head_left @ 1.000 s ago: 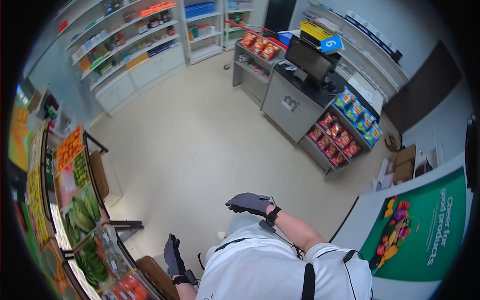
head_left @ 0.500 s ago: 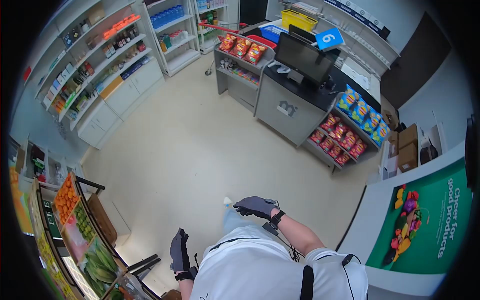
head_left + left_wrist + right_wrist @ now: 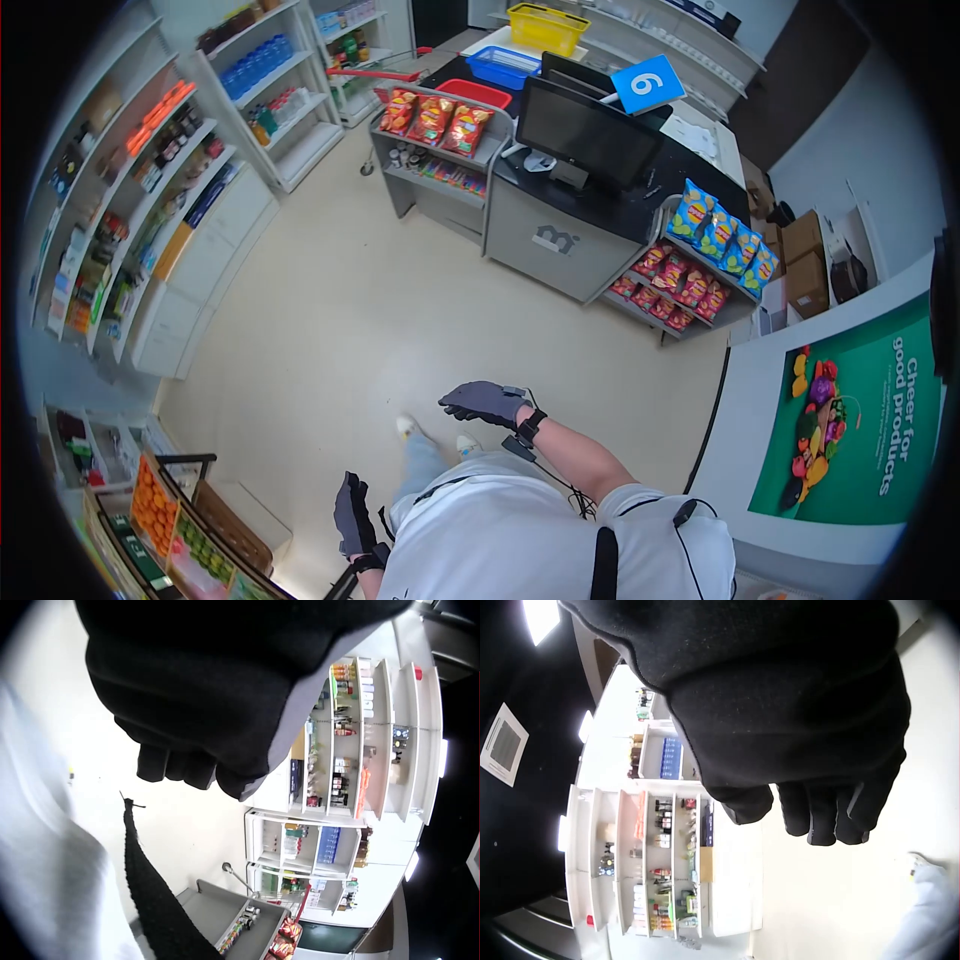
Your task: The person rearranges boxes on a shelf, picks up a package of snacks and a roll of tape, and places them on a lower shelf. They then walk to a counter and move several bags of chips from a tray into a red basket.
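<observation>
Both hands wear grey and black gloves and hold nothing. In the head view my left hand (image 3: 354, 514) hangs low beside the white shirt, near the fruit stand (image 3: 205, 490), its fingers loosely bent. My right hand (image 3: 487, 402) is held in front of the body above the floor, fingers relaxed. The left wrist view shows the gloved left hand (image 3: 217, 690) from close by, with a dark strap (image 3: 154, 892) hanging below it. The right wrist view has the right hand (image 3: 787, 720) with its fingers hanging loosely down.
Ahead stands a checkout counter (image 3: 545, 245) with a monitor (image 3: 588, 135), chip bags (image 3: 430, 120) and a yellow basket (image 3: 548, 30). Stocked shelves (image 3: 130, 200) line the left wall. A green poster (image 3: 850, 420) is at right. Oranges (image 3: 153, 506) fill part of the fruit stand.
The view has turned left and moved toward the counter and shelves. The fruit stand has slid down toward the lower left. Both feet now show. The hands keep nearly the same pose.
</observation>
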`<state>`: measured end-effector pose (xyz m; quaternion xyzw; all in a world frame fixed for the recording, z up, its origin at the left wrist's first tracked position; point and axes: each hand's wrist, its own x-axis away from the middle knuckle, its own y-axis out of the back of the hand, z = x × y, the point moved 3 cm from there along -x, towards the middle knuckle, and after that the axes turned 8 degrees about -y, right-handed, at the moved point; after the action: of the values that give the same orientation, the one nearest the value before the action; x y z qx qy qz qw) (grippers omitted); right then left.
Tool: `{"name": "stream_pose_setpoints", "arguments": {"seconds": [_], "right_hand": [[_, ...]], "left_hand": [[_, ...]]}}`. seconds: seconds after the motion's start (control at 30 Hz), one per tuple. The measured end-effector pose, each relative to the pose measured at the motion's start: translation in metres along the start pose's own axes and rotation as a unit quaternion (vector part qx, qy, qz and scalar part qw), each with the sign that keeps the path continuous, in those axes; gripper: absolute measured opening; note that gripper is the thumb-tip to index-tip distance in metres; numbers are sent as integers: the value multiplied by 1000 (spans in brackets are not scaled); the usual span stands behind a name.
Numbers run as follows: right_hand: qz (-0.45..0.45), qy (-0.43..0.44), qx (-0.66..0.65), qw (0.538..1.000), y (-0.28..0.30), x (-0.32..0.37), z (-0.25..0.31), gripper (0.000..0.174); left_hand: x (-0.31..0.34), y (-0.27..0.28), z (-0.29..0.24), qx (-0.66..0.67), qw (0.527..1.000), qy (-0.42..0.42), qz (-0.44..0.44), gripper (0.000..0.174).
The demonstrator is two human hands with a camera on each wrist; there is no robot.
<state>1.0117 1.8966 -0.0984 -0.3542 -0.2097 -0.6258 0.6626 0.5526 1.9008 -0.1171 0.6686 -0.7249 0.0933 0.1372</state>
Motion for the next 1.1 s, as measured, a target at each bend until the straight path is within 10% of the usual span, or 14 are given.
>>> {"name": "stream_pose_setpoints", "arguments": {"seconds": [0.67,0.93,1.1], "right_hand": [[-215,31,-145,965,100,-105,267,48],[-268,52,-229,934,158,-151,317,55],[-399,173,-123,892,246,-198,369,79]], "left_hand": [[-533,-200,-243,-88,955,-97,267,48],[-645,-353,-294,-33,933,-73,350,50],[-686,-468,-328,-265,884,-153,353,61]]}}
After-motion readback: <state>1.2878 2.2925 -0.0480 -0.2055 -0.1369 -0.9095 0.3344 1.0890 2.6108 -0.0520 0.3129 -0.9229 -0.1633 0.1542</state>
